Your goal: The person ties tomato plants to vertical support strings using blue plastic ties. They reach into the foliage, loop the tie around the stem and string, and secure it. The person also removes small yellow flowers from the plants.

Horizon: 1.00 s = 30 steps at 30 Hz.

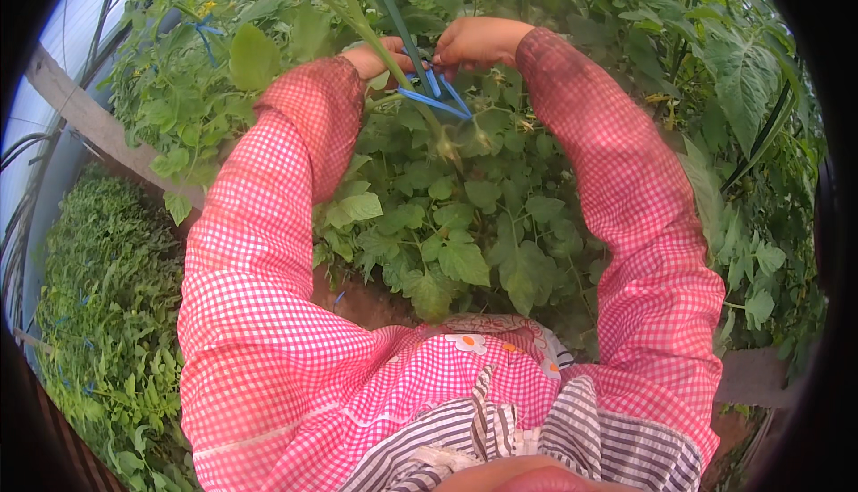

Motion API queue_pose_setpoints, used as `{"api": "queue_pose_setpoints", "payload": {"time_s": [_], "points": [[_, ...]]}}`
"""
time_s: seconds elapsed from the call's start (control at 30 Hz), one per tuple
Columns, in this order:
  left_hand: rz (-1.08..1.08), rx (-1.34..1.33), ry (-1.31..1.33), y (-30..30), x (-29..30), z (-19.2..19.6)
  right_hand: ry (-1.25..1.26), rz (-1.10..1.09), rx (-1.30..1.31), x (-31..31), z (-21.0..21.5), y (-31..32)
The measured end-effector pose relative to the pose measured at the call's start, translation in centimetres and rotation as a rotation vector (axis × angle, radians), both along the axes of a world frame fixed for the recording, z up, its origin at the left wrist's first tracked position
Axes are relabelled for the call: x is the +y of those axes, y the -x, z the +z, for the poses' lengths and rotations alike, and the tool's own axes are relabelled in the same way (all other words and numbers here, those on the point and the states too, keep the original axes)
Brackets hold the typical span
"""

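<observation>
Both my arms reach up to a tomato plant at the top middle. A blue tie strip loops around its pale green stem and a dark green stake. My left hand, partly behind the stem, has its fingers closed at the tie on the left side. My right hand pinches the tie from the right, fingertips pressed together beside the stake. The two hands nearly meet there. Small blossoms and buds hang just below the tie.
Leafy tomato plants crowd in front of me and to the right. Another blue tie hangs at upper left. A pale beam runs along the left, with a lower green row beyond it.
</observation>
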<state>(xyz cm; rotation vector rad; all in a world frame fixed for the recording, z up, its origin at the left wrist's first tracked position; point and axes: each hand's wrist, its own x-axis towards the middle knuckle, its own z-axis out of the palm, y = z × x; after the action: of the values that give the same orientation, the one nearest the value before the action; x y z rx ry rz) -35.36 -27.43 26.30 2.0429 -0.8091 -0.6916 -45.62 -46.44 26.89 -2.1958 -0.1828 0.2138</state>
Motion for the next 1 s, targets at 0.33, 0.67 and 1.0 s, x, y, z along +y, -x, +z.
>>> {"api": "queue_pose_setpoints", "payload": {"time_s": [0.33, 0.67, 1.0], "points": [[-0.230, -0.244, 0.127, -0.5, 0.6, 0.3, -0.320, 0.159, 0.071, 0.6, -3.1, -1.7], [-0.166, -0.530, -0.392, 3.2, 1.1, 4.8, -0.144, 0.205, -0.051, 2.0, -3.1, -2.2], [-0.041, -0.341, -0.694, 2.0, 5.1, 4.6, 0.177, 0.285, -0.107, -0.4, -1.8, -0.5]]}}
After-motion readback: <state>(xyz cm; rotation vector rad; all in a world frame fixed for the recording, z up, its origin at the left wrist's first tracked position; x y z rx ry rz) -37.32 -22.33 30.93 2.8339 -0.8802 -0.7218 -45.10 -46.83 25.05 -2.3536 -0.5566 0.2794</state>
